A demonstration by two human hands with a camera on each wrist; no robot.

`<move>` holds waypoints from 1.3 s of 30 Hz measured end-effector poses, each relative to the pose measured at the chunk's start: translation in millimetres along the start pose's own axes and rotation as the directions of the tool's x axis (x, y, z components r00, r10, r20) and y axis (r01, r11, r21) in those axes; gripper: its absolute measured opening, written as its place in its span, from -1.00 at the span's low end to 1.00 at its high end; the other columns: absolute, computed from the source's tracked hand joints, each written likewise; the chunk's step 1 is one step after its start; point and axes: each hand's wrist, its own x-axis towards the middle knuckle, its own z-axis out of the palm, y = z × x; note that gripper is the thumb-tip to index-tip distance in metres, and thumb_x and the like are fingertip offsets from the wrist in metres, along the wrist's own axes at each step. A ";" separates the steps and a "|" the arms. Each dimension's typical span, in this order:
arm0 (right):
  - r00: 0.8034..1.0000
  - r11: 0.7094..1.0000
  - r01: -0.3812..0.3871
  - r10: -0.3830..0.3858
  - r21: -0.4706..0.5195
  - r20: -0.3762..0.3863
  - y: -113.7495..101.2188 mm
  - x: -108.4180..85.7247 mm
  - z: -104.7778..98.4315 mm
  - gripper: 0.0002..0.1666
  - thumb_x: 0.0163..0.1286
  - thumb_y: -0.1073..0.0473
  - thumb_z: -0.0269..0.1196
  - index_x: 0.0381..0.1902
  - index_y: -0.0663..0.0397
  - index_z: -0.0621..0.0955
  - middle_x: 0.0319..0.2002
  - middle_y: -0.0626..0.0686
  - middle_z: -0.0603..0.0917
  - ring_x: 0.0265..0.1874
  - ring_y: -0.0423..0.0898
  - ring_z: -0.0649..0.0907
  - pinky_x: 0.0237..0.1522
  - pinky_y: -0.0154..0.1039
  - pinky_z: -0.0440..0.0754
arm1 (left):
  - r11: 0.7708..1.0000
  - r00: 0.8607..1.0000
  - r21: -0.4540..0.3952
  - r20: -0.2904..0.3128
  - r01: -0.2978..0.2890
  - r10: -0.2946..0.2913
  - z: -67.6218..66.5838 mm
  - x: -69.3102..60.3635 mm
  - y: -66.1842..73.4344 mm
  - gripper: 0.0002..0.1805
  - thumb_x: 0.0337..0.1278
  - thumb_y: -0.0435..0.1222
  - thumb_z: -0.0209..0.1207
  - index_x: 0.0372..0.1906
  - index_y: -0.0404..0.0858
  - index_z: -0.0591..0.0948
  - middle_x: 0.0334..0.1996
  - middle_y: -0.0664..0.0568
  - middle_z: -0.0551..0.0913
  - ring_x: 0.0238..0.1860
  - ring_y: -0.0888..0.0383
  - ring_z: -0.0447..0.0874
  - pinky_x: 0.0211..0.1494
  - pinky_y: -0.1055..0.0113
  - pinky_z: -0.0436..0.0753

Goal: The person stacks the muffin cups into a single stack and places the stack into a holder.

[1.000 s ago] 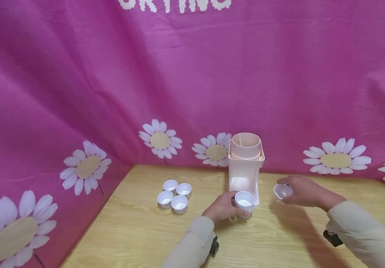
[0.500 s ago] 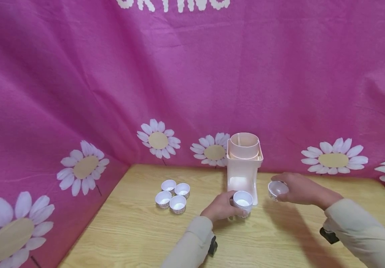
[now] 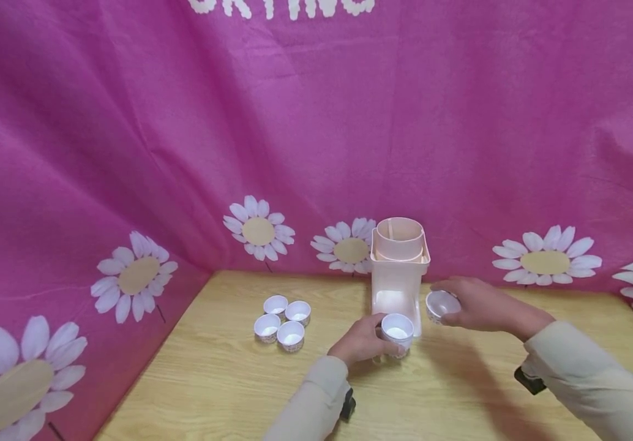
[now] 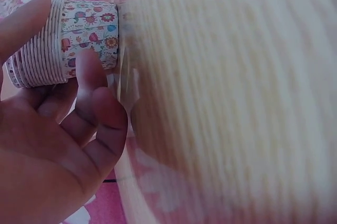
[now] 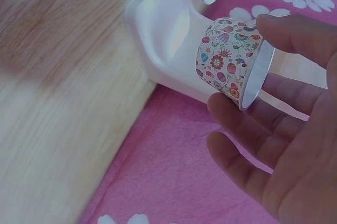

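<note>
Cup stack (image 3: 397, 332) gripped in left hand (image 3: 362, 340), before pink holder (image 3: 398, 274). Right hand (image 3: 484, 305) pinches single cup (image 3: 440, 307) off counter (image 3: 212, 380). Four more cups (image 3: 291, 334) clustered.

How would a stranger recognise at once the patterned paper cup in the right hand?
On the light wooden table stands a pale pink plastic holder. To its right, the right hand holds a white paper cup printed with colourful flowers. It is single; the left hand holds a stack of nested cups, and four others cluster farther left.
</note>
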 end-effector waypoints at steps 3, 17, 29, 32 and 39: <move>1.000 1.000 0.006 -0.006 -0.005 -0.005 -6.1 4.7 -2.8 -0.34 0.04 0.08 0.47 0.09 0.28 0.62 0.01 0.23 0.71 -0.05 0.16 0.68 -0.08 0.05 0.63 | 1.000 1.000 -0.001 -0.008 0.007 -0.007 -3.5 0.6 0.7 -0.36 -0.15 -0.25 0.52 0.17 -0.09 0.60 -0.14 0.12 0.70 -0.15 0.23 0.56 -0.11 0.34 0.57; 0.998 0.997 0.068 -0.069 0.037 0.004 -31.0 12.3 2.1 -0.40 0.04 0.15 0.45 0.08 0.24 0.63 0.00 0.26 0.67 -0.08 0.12 0.67 -0.06 0.05 0.64 | 0.999 1.000 -0.040 0.017 -0.002 0.003 -0.7 2.8 -4.3 -0.40 -0.12 -0.29 0.50 0.14 -0.09 0.60 -0.17 0.11 0.70 -0.22 0.25 0.56 -0.35 0.34 0.60; 0.990 0.991 0.134 -0.135 0.016 0.036 -44.9 25.0 12.6 -0.43 0.00 0.21 0.47 0.02 0.24 0.63 -0.11 0.16 0.66 -0.23 -0.05 0.63 -0.19 -0.11 0.62 | 0.998 0.999 -0.063 0.035 -0.020 0.022 1.7 1.2 -1.9 -0.48 -0.12 -0.32 0.49 0.05 -0.09 0.63 -0.17 0.12 0.72 -0.27 0.27 0.56 -0.35 0.36 0.58; 0.990 0.990 0.139 -0.139 0.006 0.036 -46.3 27.5 13.3 -0.42 0.01 0.21 0.47 0.04 0.27 0.62 -0.14 0.15 0.65 -0.26 -0.07 0.62 -0.21 -0.13 0.61 | 0.998 0.999 -0.046 0.031 -0.030 0.031 1.0 0.7 -0.8 -0.49 -0.12 -0.31 0.49 0.05 -0.08 0.64 -0.14 0.12 0.73 -0.23 0.29 0.56 -0.26 0.38 0.58; 0.988 0.988 0.151 -0.151 0.010 0.039 -48.1 29.8 16.1 -0.43 -0.02 0.25 0.44 0.02 0.28 0.63 -0.22 0.15 0.62 -0.35 -0.11 0.58 -0.29 -0.19 0.58 | 0.999 0.998 -0.019 0.021 -0.051 0.051 1.2 1.1 -1.7 -0.49 -0.13 -0.30 0.50 0.04 -0.08 0.64 -0.12 0.13 0.74 -0.15 0.31 0.57 -0.06 0.40 0.54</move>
